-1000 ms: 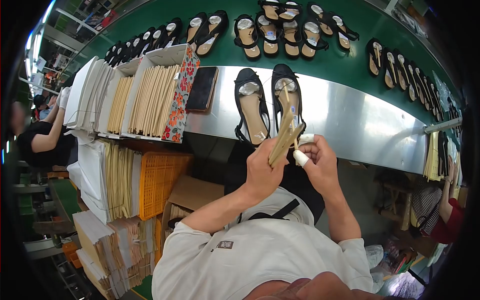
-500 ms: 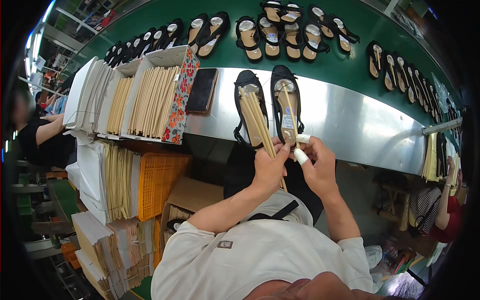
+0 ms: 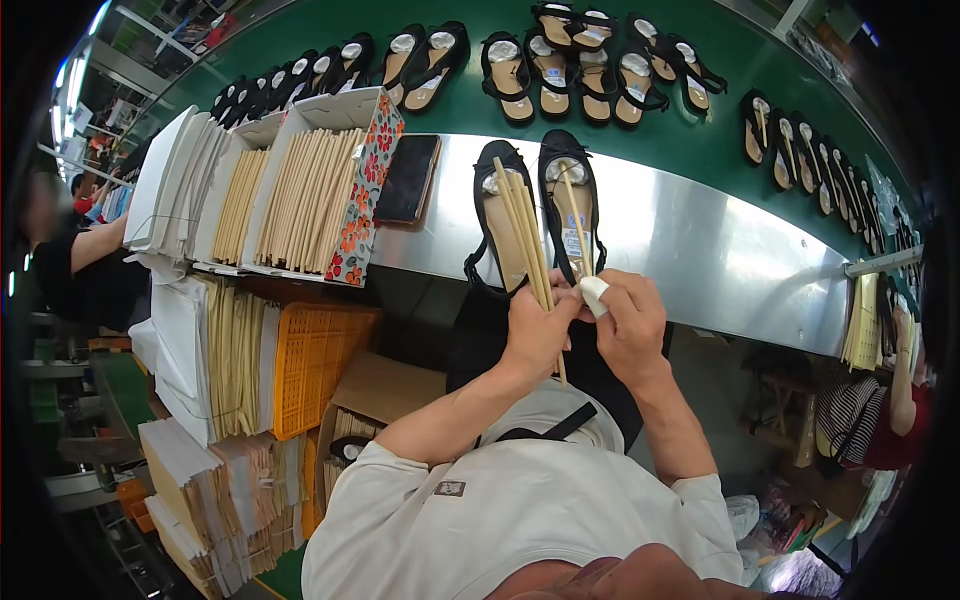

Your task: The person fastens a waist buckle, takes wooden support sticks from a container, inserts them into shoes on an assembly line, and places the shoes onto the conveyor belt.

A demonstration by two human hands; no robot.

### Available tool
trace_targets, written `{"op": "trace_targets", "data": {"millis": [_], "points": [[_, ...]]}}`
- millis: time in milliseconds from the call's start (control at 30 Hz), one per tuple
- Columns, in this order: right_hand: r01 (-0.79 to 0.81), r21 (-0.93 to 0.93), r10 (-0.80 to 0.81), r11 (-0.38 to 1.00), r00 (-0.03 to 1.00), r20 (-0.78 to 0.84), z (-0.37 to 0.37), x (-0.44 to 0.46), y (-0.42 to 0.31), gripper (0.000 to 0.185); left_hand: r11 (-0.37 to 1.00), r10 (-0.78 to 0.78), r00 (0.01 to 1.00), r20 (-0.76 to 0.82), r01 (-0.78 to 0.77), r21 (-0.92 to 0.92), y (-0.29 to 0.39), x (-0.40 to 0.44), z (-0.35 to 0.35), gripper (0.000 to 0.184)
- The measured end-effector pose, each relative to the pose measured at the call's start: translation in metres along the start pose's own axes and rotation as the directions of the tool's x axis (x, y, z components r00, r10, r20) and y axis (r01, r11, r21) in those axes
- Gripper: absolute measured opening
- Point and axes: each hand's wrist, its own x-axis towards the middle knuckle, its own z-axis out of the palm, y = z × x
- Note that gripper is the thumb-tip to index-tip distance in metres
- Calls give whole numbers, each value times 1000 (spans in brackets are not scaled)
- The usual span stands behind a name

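Note:
Two black sandals lie side by side on the metal ledge, the left sandal (image 3: pixel 505 235) and the right sandal (image 3: pixel 569 205), both with crumpled wrapping in the toe. My left hand (image 3: pixel 537 325) is closed round a bundle of thin wooden sticks (image 3: pixel 527 232), which slants up over the left sandal. A single stick (image 3: pixel 575 215) runs along the right sandal from toe to heel. At its lower end my right hand (image 3: pixel 630 315), with white wraps on its fingers, is closed at the right sandal's heel. The two hands meet there, and their fingertips partly hide the heel.
Left of the sandals are a phone (image 3: pixel 408 178) and a flowered box (image 3: pixel 380 190) of sticks. More black sandals (image 3: pixel 507 78) line the green belt (image 3: pixel 690 140). An orange basket (image 3: pixel 322 365) and paper stacks (image 3: pixel 215 490) stand lower left. Other people sit at both sides.
My left hand's stick bundle has swung from slanting right to pointing up over the left sandal. The single stick now lies along the right sandal, and my right fingers have closed in at its heel.

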Motion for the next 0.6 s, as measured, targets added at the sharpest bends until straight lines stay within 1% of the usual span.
{"op": "trace_targets", "data": {"millis": [33,67,133,200,233,267,300,333,367,400,433,467,500,533,567,600], "points": [[2,1,-2,1000,1000,1,-1,2,-1,30,1000,-30,999,11,30,-8,2,0,-1,21],[-19,20,19,1000,1000,20,-3,5,-1,30,1000,-29,1000,10,29,-10,4,-2,-1,21],[-37,40,36,999,999,35,-4,7,-1,30,997,-71,997,-12,71,-39,11,-5,1,29],[-257,165,236,952,962,139,-3,3,-5,35,998,-61,998,9,61,-5,10,-8,2,32],[-256,166,235,952,962,139,-4,1,-8,35,998,-54,998,30,53,28,10,-9,2,35],[-340,240,302,909,936,183,-5,0,-10,37,998,-49,998,29,48,28,9,-9,3,35],[-422,309,362,853,903,233,-4,0,-11,39,996,-39,999,11,38,78,9,-9,4,35],[-421,311,361,852,903,233,-4,0,-10,39,991,-32,999,-6,32,129,9,-9,4,35],[-444,348,398,826,896,199,-3,-2,-9,39,997,-23,999,26,21,70,11,-8,5,35],[-463,384,435,799,886,164,-1,-3,-6,40,997,-22,999,27,20,71,10,-8,5,35],[-468,302,446,830,884,142,0,-7,1,40,996,-41,999,12,40,84,10,-9,6,37],[-466,301,445,832,885,138,3,-9,6,40,994,-60,998,-3,60,96,9,-9,7,39],[-577,375,530,726,816,229,6,-11,9,40,996,-37,999,1,37,77,7,-9,8,36],[-676,431,595,597,734,326,10,-13,12,41,996,-36,999,4,36,81,4,-8,7,36],[-657,505,595,561,743,306,14,-15,12,40,997,-29,999,13,28,71,2,-6,6,34],[-655,507,594,560,744,306,15,-16,13,40,998,-22,1000,20,21,60,1,-6,5,33]]}}
